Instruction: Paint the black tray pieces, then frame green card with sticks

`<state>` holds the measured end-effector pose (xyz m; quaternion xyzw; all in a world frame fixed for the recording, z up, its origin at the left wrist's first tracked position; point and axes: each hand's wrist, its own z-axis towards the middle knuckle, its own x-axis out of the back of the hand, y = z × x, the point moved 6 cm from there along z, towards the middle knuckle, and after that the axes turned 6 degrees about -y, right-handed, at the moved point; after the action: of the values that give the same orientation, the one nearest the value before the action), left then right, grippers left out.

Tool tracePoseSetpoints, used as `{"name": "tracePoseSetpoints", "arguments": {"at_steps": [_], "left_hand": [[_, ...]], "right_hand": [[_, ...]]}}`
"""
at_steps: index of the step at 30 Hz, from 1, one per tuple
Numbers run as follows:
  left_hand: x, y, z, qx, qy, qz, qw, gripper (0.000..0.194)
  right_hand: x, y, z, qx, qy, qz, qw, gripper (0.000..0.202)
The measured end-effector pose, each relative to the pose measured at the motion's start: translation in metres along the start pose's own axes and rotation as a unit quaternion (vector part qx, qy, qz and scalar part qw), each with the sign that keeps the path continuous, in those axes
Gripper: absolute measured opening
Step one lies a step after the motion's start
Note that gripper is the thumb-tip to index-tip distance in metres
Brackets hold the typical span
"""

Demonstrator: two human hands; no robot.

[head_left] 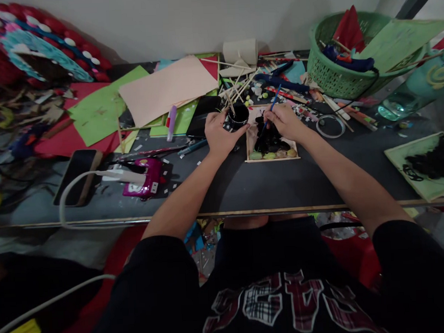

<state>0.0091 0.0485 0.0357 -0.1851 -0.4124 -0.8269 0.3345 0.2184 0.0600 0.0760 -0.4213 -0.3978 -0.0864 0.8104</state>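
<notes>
My left hand (219,133) is closed round the side of a small dark cup (239,117), its thumb along the near edge. Thin pale sticks (237,89) lie just behind the cup. In my right hand (284,120) is a slim blue paintbrush (275,99), pinched between thumb and fingers with its tip pointing down. Under the brush lies a small framed board (251,141), largely covered in black paint (268,141). Several greenish and tan pebbles (269,155) line its near edge. My fingers partly hide the brush's lower end.
Coloured paper (170,87) and craft scraps cover the back. At left are a phone (77,175) and a purple power strip (145,178) with a white cable. A green basket (324,59), a clear bottle (406,94) and a black-painted board (409,153) are at right.
</notes>
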Motion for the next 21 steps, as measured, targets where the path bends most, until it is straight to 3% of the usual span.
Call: {"name": "tracePoseSetpoints", "arguments": {"at_steps": [11, 17, 21], "left_hand": [[-0.001, 0.002, 0.001, -0.005, -0.002, 0.007, 1.000, 0.068], [0.004, 0.007, -0.001, -0.040, 0.048, 0.050, 0.997, 0.064], [0.010, 0.003, 0.000, -0.003, 0.075, 0.040, 0.996, 0.068]], "right_hand": [[0.005, -0.010, -0.010, -0.039, 0.063, 0.075, 0.994, 0.061], [-0.005, 0.017, -0.016, -0.083, 0.158, 0.144, 0.973, 0.059], [-0.012, 0.022, -0.016, -0.106, 0.140, 0.138, 0.975, 0.065]]}}
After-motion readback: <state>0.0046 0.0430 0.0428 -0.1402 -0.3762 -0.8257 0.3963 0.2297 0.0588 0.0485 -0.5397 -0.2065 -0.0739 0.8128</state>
